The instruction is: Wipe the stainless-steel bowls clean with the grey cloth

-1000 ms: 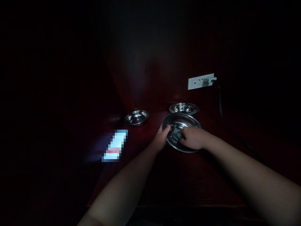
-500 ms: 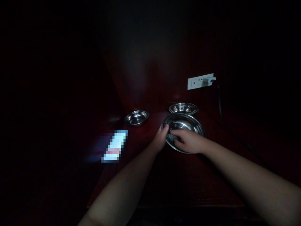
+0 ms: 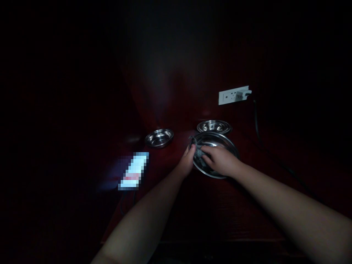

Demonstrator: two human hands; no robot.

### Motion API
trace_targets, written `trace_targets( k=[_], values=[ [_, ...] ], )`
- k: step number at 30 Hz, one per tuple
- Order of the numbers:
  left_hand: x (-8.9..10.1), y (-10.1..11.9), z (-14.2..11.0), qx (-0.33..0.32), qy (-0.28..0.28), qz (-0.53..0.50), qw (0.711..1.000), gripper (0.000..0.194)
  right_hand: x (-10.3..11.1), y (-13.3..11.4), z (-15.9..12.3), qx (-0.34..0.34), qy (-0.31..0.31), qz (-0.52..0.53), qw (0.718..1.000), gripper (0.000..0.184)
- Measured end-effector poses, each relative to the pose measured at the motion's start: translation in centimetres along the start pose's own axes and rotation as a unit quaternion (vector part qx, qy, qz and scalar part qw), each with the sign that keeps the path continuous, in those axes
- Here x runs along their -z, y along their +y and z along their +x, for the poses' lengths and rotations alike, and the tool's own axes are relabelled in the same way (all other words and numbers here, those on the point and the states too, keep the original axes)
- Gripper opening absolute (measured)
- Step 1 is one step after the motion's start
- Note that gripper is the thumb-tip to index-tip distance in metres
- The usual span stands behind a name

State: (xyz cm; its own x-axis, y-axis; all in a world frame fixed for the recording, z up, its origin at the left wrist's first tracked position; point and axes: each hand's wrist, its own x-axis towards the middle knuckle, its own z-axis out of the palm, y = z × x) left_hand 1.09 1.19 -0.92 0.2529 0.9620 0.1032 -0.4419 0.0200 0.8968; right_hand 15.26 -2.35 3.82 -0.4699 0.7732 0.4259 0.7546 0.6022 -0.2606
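A shiny steel bowl [image 3: 216,140] is tilted toward me over the dark red tabletop. My left hand [image 3: 187,162] grips it at the left rim, thumb over the edge and the other fingers hidden behind. My right hand [image 3: 222,160] reaches inside, its bent fingers closed on a grey patterned cloth [image 3: 201,160] pressed against the bowl's left inner wall. A loose end of the cloth sticks up over the rim above my left thumb.
Behind the held bowl stands a steel dish [image 3: 213,126], and a smaller steel bowl [image 3: 159,138] is to the left. A lit phone [image 3: 134,171], its screen pixelated, lies at the table's left. A wall socket [image 3: 227,97] holds a plug with a black cable [image 3: 257,124]. Surroundings are very dark.
My right hand has shifted slightly up along the bowl's left inner wall. More of the cloth shows, and its end now pokes above the rim. The left hand keeps its grip.
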Motion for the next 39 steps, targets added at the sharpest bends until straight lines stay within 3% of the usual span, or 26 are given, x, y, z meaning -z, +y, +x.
trace_targets(
  k=[6, 12, 14, 18, 24, 32, 39],
  values=[
    [-0.2, 0.1, 0.0, 0.001, -0.006, -0.003, 1.000, 0.047, 0.2, 0.7, 0.3, -0.061, 0.038, -0.065, 0.995, 0.021],
    [-0.3, 0.4, -0.2, -0.006, 0.000, 0.018, 1.000, 0.045, 1.1, 1.5, 0.5, -0.080, 0.083, -0.148, 0.982, 0.024],
    [-0.1, 0.2, -0.1, -0.008, -0.005, 0.021, 1.000, 0.046, 1.2, 1.6, 0.5, -0.097, 0.059, -0.150, 0.982, 0.023],
    [0.3, -0.2, 0.2, -0.001, 0.001, 0.033, 0.999, 0.045, 0.9, 1.6, 0.3, -0.105, -0.048, -0.108, 0.987, 0.020],
    [0.3, -0.4, 0.3, -0.024, -0.002, 0.025, 0.999, 0.043, 0.6, 0.8, -0.3, -0.029, -0.138, 0.006, 0.990, 0.019],
    [0.1, -0.2, 0.3, -0.028, -0.018, 0.007, 0.999, 0.045, 0.1, 0.3, -0.3, 0.042, -0.065, 0.098, 0.992, 0.012],
    [0.3, -0.2, 0.1, 0.017, 0.001, 0.009, 1.000, 0.046, -0.1, 0.5, 0.0, 0.035, -0.025, 0.011, 0.999, 0.024]
  ],
)
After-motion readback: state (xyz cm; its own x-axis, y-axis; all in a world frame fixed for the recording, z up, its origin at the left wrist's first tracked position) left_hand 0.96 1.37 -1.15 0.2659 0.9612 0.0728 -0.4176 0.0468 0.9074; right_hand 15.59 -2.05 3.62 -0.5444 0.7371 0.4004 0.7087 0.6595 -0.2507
